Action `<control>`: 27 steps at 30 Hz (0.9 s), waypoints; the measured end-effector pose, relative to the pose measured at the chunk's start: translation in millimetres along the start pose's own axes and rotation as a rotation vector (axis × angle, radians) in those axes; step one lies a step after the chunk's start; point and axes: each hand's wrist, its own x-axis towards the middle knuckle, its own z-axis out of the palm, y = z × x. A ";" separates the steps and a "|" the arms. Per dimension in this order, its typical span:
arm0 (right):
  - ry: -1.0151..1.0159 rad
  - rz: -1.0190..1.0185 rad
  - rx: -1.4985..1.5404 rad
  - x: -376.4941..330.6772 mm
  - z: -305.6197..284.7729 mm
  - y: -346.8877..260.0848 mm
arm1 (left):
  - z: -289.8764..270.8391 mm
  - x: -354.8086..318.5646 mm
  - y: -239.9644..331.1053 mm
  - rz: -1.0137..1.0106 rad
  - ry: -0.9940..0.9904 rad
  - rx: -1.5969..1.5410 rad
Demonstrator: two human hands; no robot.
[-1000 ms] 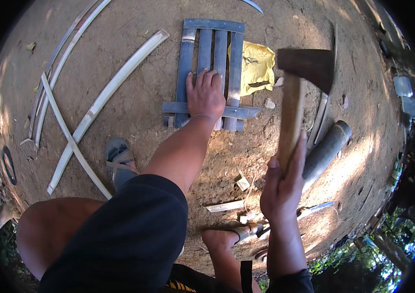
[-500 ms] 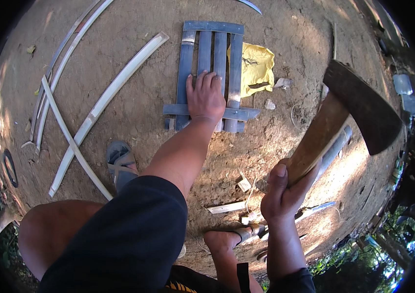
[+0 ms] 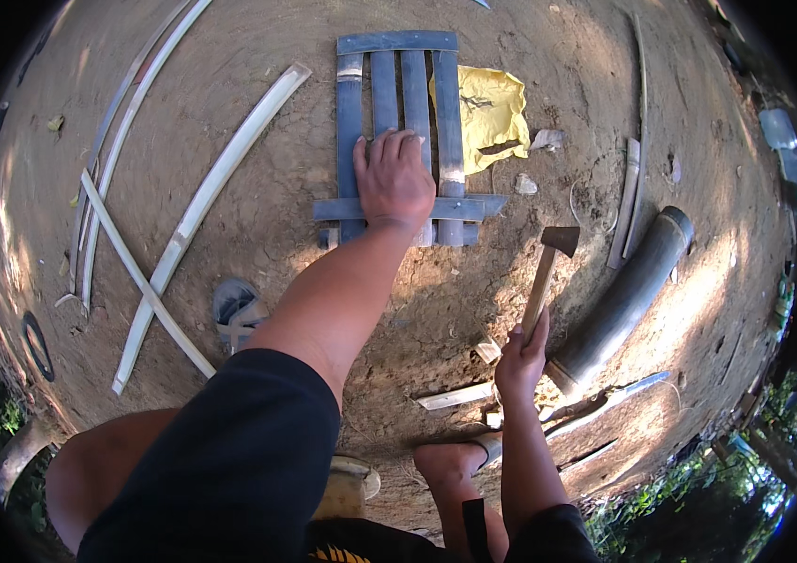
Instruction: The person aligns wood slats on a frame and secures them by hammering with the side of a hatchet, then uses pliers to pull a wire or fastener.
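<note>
Slatted frame [image 3: 384, 94] lies long axis near-to-far; left hand [image 3: 396, 183] rests atop, fingers slightly spread. Hatchet [image 3: 546, 267] points head-away, edge rightward; right hand [image 3: 520, 371] fingers curled round handle [image 3: 538, 296].

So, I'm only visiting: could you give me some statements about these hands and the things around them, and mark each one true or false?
1. The right hand has its fingers closed around the axe. True.
2. The left hand is lifted off the slatted frame. False: the left hand lies palm down on it.
3. Two pale strips cross each other left of the frame. True.
4. The yellow sheet lies left of the frame. False: the yellow sheet is on its right.
5. The dark tube stands upright. False: the dark tube lies on its side.
</note>
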 end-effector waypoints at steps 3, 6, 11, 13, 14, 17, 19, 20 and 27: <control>0.128 -0.140 0.019 -3.8 16.5 17.8 | -4.0 1.3 -4.5 0.012 0.065 -0.104; 0.084 -0.064 0.091 -8.8 18.9 18.6 | -11.7 4.3 -12.0 0.100 0.120 -0.362; 0.052 -0.020 0.161 -5.2 16.3 25.7 | -56.5 -22.4 -24.5 0.411 -0.328 -0.175; 0.045 -0.033 0.150 -2.8 17.2 27.0 | -65.2 -24.7 -33.9 0.460 -0.393 -0.062; 0.060 -0.059 0.152 -1.8 18.2 31.2 | -65.7 -23.4 -36.9 0.480 -0.427 -0.059; 0.053 -0.054 0.151 -1.0 15.4 33.9 | -70.2 -11.5 -35.7 0.480 -0.545 -0.091; 0.038 -0.039 0.144 -0.8 14.9 33.2 | -76.1 -2.4 -31.0 0.463 -0.640 -0.092; 0.015 0.005 0.153 -0.1 14.2 33.7 | -79.4 0.7 -28.5 0.457 -0.694 -0.080; -0.029 0.033 0.182 0.6 9.1 32.7 | -81.5 14.4 -25.2 0.348 -0.905 0.066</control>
